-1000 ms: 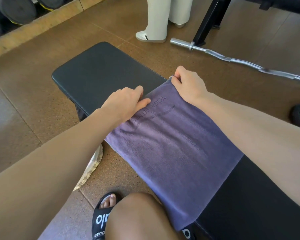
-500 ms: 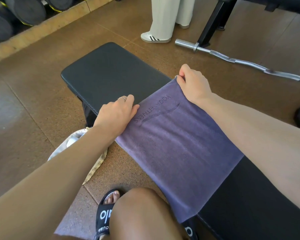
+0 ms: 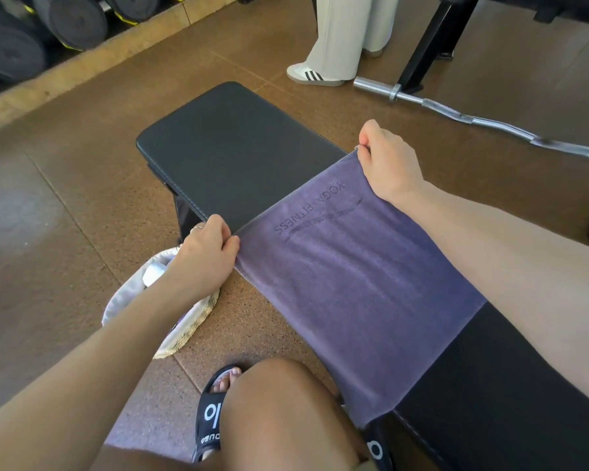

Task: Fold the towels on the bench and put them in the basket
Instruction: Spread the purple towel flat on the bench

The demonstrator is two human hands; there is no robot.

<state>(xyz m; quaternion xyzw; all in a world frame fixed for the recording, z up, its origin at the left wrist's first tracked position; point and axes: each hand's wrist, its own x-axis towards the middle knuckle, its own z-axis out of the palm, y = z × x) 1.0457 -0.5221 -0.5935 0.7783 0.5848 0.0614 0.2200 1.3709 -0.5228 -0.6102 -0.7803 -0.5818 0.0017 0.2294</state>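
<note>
Head camera, looking down: a purple towel (image 3: 347,283) lies flat across a black bench (image 3: 238,147), its near end hanging over the edge by the knee. The left hand (image 3: 208,256) and right hand (image 3: 386,164) each pinch a far corner, fingers curled on cloth. To fold well, lift both corners evenly toward the near edge; the basket (image 3: 184,331) waits on the floor, left.
</note>
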